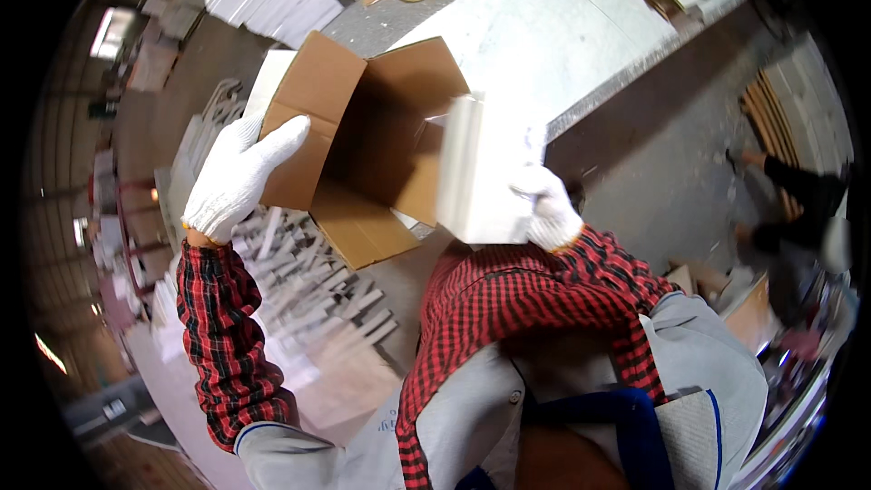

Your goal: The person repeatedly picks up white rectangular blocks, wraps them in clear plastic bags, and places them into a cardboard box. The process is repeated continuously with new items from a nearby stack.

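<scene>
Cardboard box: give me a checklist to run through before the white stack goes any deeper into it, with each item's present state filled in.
1. Cardboard box open toward the person, flaps spread: ok.
2. Left hand steadying the box by its left flap: ok, gloved fingers lie over the flap edge.
3. Right hand gripping the white stack: ok, though the picture is blurred there.
4. Stack lined up with the opening: ok, its front edge sits at the box mouth.
5. Room inside the box: cannot tell, the interior is dark.
6. Box supported by the metal table: cannot tell, it looks tilted at the table's edge.
</scene>
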`<state>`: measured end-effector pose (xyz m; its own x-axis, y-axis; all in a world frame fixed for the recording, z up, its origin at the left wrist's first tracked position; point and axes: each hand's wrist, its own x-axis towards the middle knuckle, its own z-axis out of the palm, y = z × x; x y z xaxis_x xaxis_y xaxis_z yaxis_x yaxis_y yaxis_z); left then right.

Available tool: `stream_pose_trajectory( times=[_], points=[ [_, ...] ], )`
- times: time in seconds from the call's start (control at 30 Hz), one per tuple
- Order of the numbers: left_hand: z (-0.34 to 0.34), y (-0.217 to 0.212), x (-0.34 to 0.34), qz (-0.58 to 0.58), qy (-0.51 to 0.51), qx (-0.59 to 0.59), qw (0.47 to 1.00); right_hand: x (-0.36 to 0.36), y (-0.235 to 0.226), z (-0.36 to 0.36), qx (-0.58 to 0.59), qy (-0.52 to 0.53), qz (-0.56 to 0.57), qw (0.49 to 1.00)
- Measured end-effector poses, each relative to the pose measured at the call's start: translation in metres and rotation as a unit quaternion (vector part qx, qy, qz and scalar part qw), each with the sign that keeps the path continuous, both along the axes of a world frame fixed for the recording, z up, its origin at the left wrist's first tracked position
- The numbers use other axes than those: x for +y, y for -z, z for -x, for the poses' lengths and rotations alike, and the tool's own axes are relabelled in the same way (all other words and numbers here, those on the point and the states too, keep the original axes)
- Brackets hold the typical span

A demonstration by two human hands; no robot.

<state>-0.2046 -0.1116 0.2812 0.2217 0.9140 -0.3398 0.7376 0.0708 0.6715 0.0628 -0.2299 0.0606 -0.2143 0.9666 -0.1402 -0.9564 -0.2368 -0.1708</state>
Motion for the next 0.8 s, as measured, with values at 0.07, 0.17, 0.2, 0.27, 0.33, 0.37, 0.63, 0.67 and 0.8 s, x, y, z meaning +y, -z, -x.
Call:
stream_pose_trajectory(
  times=[0.07,0.17,0.2,0.27,0.33,0.37,0.63,0.67,0.8],
  points=[
    [-0.001,-0.002,0.008,0.055,-0.017,-0.072,0.996,0.012,0.000,0.028,0.022,-0.066,0.012,0.997],
    [0.004,0.004,0.011,0.085,-0.024,-0.087,0.992,0.032,0.001,0.079,0.000,0.006,-0.013,1.000],
    [0.003,0.004,0.010,0.072,-0.038,-0.079,0.994,0.041,0.012,0.096,-0.003,0.020,0.004,1.000],
    [0.007,0.009,0.012,0.096,-0.026,-0.125,0.987,0.054,0.018,0.120,-0.036,0.053,0.026,0.998],
    [0.014,0.021,0.020,0.054,-0.039,-0.101,0.993,0.068,0.029,0.140,-0.070,0.071,0.088,0.991],
    [0.014,0.018,0.017,0.065,-0.042,-0.106,0.991,0.076,0.035,0.154,-0.094,0.074,0.111,0.987],
    [0.009,0.019,0.024,0.079,0.013,-0.085,0.993,0.156,0.009,0.226,-0.376,-0.083,0.364,0.848],
    [0.016,0.019,0.019,0.068,0.004,-0.095,0.993,0.159,-0.005,0.234,-0.441,-0.123,0.392,0.798],
    [0.016,0.028,0.024,0.051,0.038,-0.132,0.989,0.184,0.016,0.244,-0.497,-0.128,0.398,0.761]
  ],
)
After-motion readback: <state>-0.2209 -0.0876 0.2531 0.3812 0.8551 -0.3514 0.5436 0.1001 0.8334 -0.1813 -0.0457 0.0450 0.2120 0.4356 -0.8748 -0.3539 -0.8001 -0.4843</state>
